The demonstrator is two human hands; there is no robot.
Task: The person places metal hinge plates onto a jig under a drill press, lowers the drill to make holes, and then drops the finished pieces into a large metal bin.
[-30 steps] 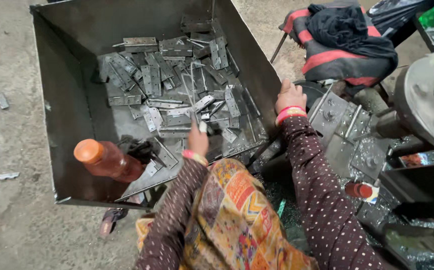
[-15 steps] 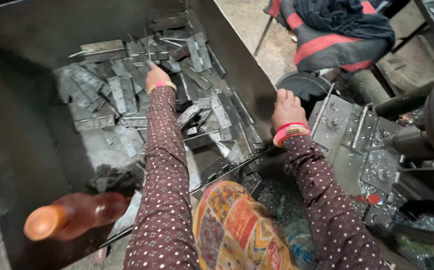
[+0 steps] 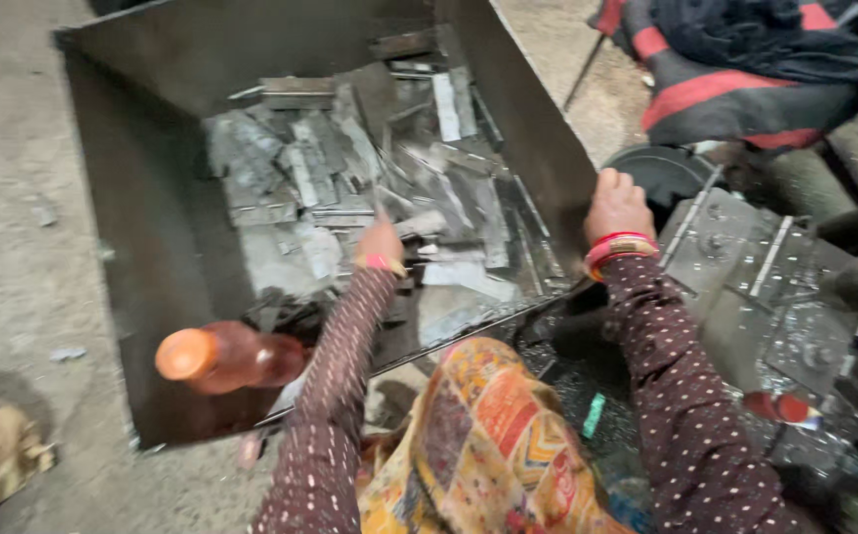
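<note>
A: Steel everywhere. Big dark metal bin point(image 3: 538, 148), open top, floor covered w/ flat grey metal strips point(image 3: 350, 188) piled loose at all angles.

B: Hands?

A: Left hand point(image 3: 380, 237) is inside the bin, down on the strips near the bin's middle, pink bangle at the wrist. Seen from behind the knuckles, so can't tell if the fingers are closed on a strip or just resting on them. Blurry too.

B: Right?

A: Right hand point(image 3: 615, 203) sits on the bin's right wall, at the top edge, fingers curled over it. Gripping the rim, nothing else in it. Red & white bangles just below, dotted maroon sleeve.

B: Anything else in the bin?

A: Orange-capped bottle point(image 3: 221, 358) w/ reddish liquid, lying tilted in the bin's near-left corner, apart from the left hand. Some dark scrap bits next to it.

B: Outside the bin?

A: Right of the bin, just past the gripped wall: a grey machine plate point(image 3: 755, 267) w/ bolts & rails, oily, shavings on it. Behind that, beyond the bin's far-right corner, a seat covered in red and dark cloth point(image 3: 745, 69). Near side of the bin, between the arms: patterned yellow-orange cloth point(image 3: 488, 435) on the person's lap. Left of the bin is concrete floor point(image 3: 14, 198), a few scraps on it.
</note>
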